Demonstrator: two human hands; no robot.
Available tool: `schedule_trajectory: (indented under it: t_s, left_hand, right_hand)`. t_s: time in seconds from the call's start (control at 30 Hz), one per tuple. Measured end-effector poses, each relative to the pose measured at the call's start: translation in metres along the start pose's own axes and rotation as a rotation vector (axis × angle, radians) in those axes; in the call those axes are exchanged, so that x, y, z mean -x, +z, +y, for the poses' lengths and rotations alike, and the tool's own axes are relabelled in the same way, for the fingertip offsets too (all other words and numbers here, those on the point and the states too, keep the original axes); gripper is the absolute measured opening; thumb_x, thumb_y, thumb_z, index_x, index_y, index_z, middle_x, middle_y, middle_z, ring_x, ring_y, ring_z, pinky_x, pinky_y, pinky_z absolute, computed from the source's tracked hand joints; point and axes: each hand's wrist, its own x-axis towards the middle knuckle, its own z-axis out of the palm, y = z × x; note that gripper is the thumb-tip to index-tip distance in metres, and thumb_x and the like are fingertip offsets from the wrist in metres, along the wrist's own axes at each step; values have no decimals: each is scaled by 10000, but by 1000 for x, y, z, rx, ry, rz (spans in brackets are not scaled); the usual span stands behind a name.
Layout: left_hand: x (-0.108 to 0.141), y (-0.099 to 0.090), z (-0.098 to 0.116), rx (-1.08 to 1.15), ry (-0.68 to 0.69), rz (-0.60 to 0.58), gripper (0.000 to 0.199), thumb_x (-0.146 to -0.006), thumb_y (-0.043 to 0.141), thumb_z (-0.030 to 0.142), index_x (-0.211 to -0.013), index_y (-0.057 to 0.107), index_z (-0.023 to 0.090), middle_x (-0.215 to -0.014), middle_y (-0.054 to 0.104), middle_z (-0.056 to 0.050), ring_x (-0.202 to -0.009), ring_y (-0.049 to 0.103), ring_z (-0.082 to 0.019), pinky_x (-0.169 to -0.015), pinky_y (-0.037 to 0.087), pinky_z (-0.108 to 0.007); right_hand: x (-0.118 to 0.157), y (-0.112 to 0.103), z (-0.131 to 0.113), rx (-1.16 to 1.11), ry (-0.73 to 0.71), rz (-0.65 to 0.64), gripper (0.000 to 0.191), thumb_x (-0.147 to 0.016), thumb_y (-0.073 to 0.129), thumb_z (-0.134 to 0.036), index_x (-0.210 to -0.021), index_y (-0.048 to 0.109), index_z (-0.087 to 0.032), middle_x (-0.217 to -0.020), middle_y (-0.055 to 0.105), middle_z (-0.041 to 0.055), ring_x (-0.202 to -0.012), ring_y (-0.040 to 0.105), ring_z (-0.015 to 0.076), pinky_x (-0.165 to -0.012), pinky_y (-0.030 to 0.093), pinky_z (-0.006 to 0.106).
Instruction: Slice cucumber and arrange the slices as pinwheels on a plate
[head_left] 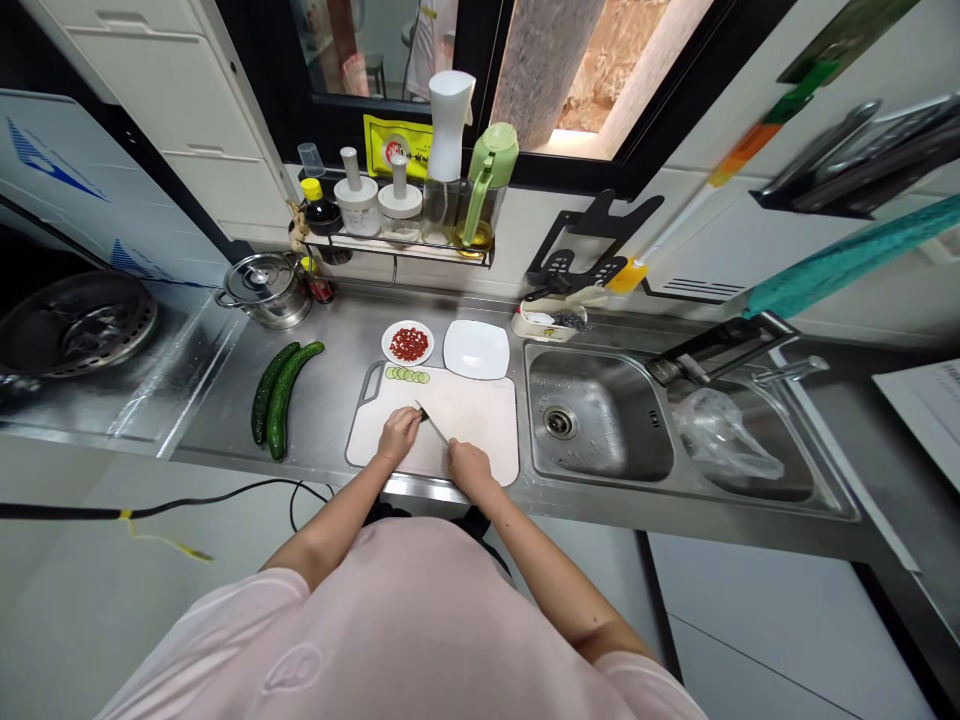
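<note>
1. On the left of the table (217, 400), a shiny pot (274, 303) sits with its lid on.
2. Next, two long green cucumbers (285, 402) lie side by side, touching.
3. The white board (491, 440) lies in front of the person. Thin round slices (407, 375) make a row near its top left corner.
4. The left hand's (400, 435) grip is closed on a small green piece (424, 413) on the board. The fingers hide most of it.
5. Behind the board is a dish (387, 345) of red bits (409, 344).
6. The knife (436, 428) slants over the board, its tip by the green piece.
7. The right hand's (470, 468) grip is wrapped around the knife's handle.
8. A white plate (476, 350) sits right of the dish.
9. The sink (600, 420) is just beside the board.
</note>
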Motion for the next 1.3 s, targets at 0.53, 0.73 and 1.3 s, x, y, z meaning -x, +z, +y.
schedule_trajectory:
  t_s: [0.53,0.73,1.3]
  left_hand:
    - [1,1,-1,-7,2,5,203,-899,429,215,-974,617,201,-950,639,-74,-937,585,-185,-833,486,-365]
    - [1,2,-2,-9,-3,2,200,-898,428,208,-965,616,198,-943,638,-68,-927,583,-176,-828,485,-354]
    - [1,1,-2,-2,10,1,203,-899,426,215,-970,616,201,-928,638,-71,-914,586,-177,-828,485,-358]
  right_hand:
    - [3,-11,-5,-2,17,-35,232,-912,343,-146,-1048,531,-146,-956,652,137,-905,623,219,-728,422,300]
    - [-11,-13,-12,-1,13,-5,239,-903,335,-118,-1027,538,-143,-947,659,125,-894,632,206,-725,433,285]
    - [-22,-14,-18,-13,-2,24,267,-884,337,-101,-1049,542,-149,-974,660,130,-915,632,207,-741,440,291]
